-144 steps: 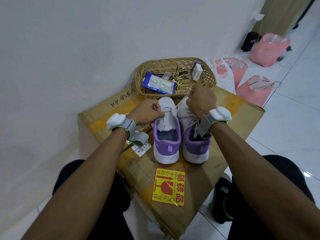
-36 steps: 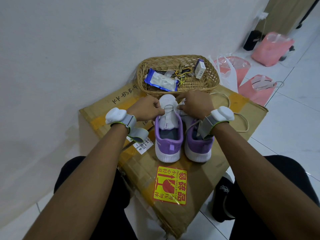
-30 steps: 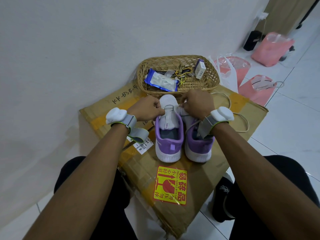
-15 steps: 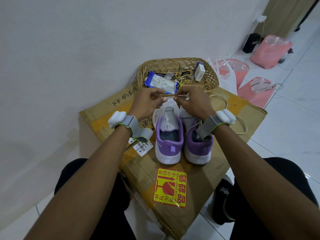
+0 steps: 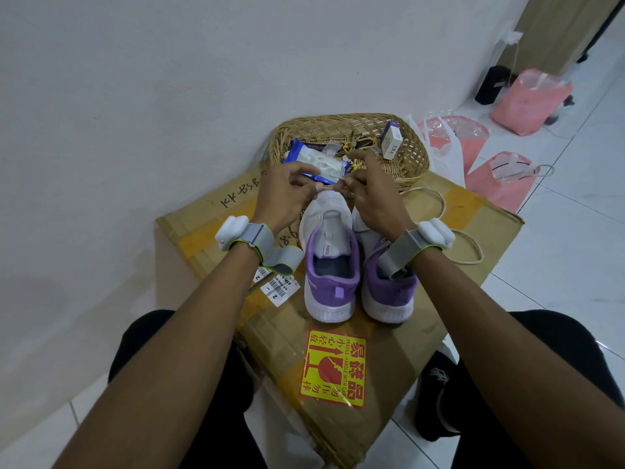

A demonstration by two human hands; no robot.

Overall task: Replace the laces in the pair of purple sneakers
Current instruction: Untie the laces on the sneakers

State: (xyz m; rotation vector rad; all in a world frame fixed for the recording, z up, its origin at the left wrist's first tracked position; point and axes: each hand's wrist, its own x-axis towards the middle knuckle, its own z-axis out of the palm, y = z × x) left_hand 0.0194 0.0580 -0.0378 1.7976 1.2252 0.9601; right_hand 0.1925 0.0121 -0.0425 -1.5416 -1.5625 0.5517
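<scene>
The cardboard box carries the purple sneakers at its centre, toes toward 12 o'clock. The left hand and right hand meet at the left sneaker's 12 o'clock. Each grip pinches the cream lace, whose slack loops toward 3 o'clock. The step looks like threading; next, the tip likely needs feeding into an eyelet.

On the cardboard box we are reading "FRAGILE – HANDLE WITH CARE" on the yellow sticker at six o'clock, "2" on the white label at nine o'clock, and "ERA" on the small box at one o'clock.
</scene>
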